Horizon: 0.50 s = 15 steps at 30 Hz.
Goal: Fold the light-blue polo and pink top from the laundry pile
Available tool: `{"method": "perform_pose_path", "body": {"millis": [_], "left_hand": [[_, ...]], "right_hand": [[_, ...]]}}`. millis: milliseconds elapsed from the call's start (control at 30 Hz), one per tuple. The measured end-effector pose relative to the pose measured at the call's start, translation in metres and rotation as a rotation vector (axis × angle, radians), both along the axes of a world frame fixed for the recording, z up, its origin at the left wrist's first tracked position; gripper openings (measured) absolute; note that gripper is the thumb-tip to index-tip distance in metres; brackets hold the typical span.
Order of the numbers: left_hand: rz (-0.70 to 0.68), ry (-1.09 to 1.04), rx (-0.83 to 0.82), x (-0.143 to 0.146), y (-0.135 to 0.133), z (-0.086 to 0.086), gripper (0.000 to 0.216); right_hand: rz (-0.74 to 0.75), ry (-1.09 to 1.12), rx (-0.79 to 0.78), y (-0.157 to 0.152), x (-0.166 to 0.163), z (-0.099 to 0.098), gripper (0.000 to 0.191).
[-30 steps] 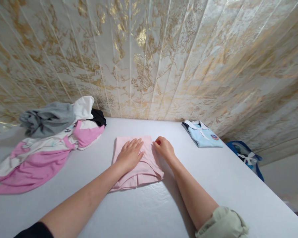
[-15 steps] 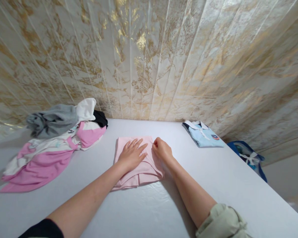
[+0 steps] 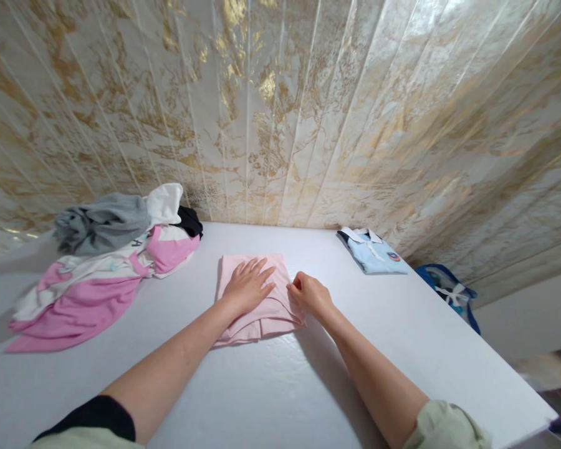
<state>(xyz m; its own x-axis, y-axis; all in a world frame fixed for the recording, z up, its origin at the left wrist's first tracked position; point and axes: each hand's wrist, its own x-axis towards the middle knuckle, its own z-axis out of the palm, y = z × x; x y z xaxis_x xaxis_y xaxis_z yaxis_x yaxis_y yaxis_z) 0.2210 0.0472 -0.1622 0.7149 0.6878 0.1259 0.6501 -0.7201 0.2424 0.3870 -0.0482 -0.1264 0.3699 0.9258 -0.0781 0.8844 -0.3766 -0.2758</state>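
A light pink folded garment (image 3: 272,307) lies in the middle of the white table, with a curved seam across its near part. My left hand (image 3: 249,285) rests flat on its upper half, fingers spread. At the garment's right edge, my right hand (image 3: 311,294) is closed, thumb and fingertips pinched on the cloth. Whether the garment is a top or a bottom I cannot tell.
A loose heap of clothes stands at the left: a grey garment (image 3: 103,223) and a pink-and-white one (image 3: 81,299). Back right lies a folded light blue collared shirt (image 3: 376,254). Beyond the right edge is a blue bag (image 3: 449,293). A gold-patterned curtain (image 3: 271,125) hangs behind.
My right hand has moved nearer along the garment's right edge, still pinching. The left hand stays flat on the cloth. The view has shifted slightly to the right.
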Motion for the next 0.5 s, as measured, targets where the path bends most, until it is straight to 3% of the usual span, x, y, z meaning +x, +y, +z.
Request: {"method": "perform_pose_path", "body": {"millis": [100, 300, 500], "left_hand": [[-0.002, 0.001, 0.005, 0.0, 0.001, -0.002, 0.05], [-0.008, 0.001, 0.017, 0.0, 0.004, -0.007, 0.051], [-0.005, 0.003, 0.003, 0.0, 0.002, -0.005, 0.051]], "right_hand": [[0.035, 0.021, -0.065, -0.014, -0.001, 0.002, 0.017], [-0.005, -0.09, 0.021, -0.029, -0.01, -0.003, 0.016], [0.075, -0.006, 0.017, -0.05, -0.004, -0.005, 0.007]]}}
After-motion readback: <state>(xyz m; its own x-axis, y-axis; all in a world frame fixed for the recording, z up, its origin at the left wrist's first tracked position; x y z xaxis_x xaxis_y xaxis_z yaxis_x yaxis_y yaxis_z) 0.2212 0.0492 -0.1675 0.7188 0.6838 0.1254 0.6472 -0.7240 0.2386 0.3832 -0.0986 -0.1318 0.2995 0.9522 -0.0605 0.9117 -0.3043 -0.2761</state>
